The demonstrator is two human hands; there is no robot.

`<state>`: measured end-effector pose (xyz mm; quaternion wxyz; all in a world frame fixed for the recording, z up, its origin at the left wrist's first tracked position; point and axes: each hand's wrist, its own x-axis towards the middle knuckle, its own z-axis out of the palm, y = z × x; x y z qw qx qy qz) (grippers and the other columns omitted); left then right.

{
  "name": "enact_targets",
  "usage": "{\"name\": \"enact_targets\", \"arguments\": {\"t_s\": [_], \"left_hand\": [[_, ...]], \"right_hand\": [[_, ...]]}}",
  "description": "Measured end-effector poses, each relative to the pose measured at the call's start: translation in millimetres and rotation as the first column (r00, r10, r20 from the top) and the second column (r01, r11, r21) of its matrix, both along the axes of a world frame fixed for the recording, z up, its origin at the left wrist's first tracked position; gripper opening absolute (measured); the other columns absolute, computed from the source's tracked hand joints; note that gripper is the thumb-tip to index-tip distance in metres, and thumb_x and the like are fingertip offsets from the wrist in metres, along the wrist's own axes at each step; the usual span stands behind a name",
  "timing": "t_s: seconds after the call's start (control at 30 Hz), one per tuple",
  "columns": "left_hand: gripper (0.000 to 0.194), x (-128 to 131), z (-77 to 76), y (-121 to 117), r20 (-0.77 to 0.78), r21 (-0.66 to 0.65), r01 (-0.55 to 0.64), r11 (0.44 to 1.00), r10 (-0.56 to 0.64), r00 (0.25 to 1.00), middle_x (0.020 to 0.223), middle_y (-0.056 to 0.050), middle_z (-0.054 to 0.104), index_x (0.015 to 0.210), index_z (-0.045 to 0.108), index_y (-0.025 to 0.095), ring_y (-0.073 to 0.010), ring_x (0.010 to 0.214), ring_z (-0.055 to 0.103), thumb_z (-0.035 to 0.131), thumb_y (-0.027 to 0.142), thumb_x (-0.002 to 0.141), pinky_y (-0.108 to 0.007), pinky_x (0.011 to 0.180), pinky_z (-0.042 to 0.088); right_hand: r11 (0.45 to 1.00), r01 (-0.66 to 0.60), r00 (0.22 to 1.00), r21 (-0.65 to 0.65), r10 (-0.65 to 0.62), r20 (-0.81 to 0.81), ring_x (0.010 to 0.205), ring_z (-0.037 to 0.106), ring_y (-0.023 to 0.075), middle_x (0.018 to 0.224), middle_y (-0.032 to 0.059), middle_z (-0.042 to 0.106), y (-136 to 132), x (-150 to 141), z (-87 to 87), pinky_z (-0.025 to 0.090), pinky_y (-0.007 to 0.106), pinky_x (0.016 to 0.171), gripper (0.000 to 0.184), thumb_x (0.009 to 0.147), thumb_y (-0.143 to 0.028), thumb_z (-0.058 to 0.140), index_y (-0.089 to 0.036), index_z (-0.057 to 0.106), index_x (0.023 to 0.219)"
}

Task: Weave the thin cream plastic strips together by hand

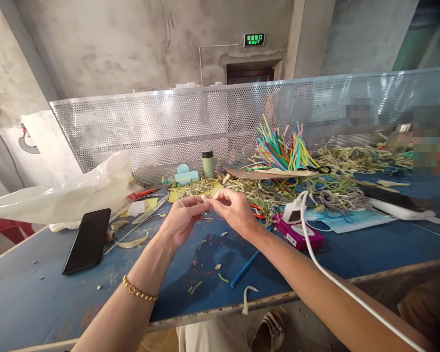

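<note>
In the middle of the head view, both my hands meet above the blue tabletop (pixel 205 274). Between their fingertips is a small pale strip (pixel 207 198) that looks like dried husk or leaf. My left hand (pixel 183 220) is closed, pinching one side of it. My right hand (pixel 236 210) pinches the other side between thumb and fingers. The fingers cover much of the strip, so its full shape is hidden. Plant scraps (pixel 196 187) lie on a yellow sheet just beyond the hands. Below them, a blue stick (pixel 245 269) rests among small bits on the table.
A black phone (pixel 87 241) and a plastic bag (pixel 77 188) lie left. Behind stand a green bottle (pixel 208 165) and coloured stems (pixel 282 149). A purple box (pixel 302 234) sits right, with a white cable (pixel 310 244) crossing over my right forearm. A perforated metal screen (pixel 150 132) borders the back.
</note>
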<state>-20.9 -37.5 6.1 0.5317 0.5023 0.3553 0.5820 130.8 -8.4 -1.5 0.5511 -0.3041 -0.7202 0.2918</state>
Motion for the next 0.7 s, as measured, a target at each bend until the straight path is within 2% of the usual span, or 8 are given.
{"name": "enact_targets", "arguments": {"t_s": [0.13,0.23,0.37,0.7], "left_hand": [[0.018,1.8,-1.7,0.2,-0.087,0.150,-0.064,0.987,0.078,0.993,0.067,-0.003,0.065,0.073,0.075,0.013,-0.0111,0.063,0.053,0.083,0.024,0.061,-0.025,0.060,0.038],[0.016,2.5,-3.1,1.1,-0.143,0.195,-0.063,0.979,0.092,0.986,0.067,-0.004,0.067,0.069,0.073,0.013,-0.0120,0.064,0.054,0.081,0.027,0.066,-0.026,0.062,0.039],[0.018,3.2,-3.0,0.4,-0.154,0.200,-0.033,0.979,0.064,0.986,0.069,-0.005,0.068,0.069,0.073,0.013,-0.0127,0.065,0.056,0.080,0.029,0.068,-0.027,0.064,0.041],[0.024,4.5,-1.1,-2.3,-0.055,0.126,0.036,0.991,-0.029,0.998,0.070,-0.004,0.067,0.074,0.073,0.011,-0.0125,0.065,0.057,0.086,0.028,0.062,-0.026,0.063,0.044]], "right_hand": [[0.996,-0.080,0.996,-0.049,0.078,-0.051,0.054,0.043,0.0101,0.058,-0.0024,0.052,0.8,0.5,0.3,0.034,0.025,0.053,0.027,0.079,-0.037,0.067,-0.017,0.056,0.064],[0.992,-0.084,0.995,-0.093,0.078,-0.068,0.055,0.044,0.0104,0.060,-0.0020,0.052,2.5,1.1,-1.1,0.034,0.026,0.053,0.028,0.079,-0.040,0.066,-0.017,0.057,0.066],[0.991,-0.061,0.996,-0.118,0.053,-0.071,0.056,0.046,0.0115,0.061,-0.0009,0.054,5.3,1.3,-3.6,0.035,0.026,0.054,0.029,0.079,-0.043,0.065,-0.017,0.057,0.068],[0.994,-0.043,0.998,-0.099,0.037,-0.060,0.054,0.046,0.0107,0.059,-0.0013,0.054,5.3,1.4,-3.7,0.037,0.025,0.052,0.029,0.078,-0.041,0.066,-0.017,0.056,0.066]]}}
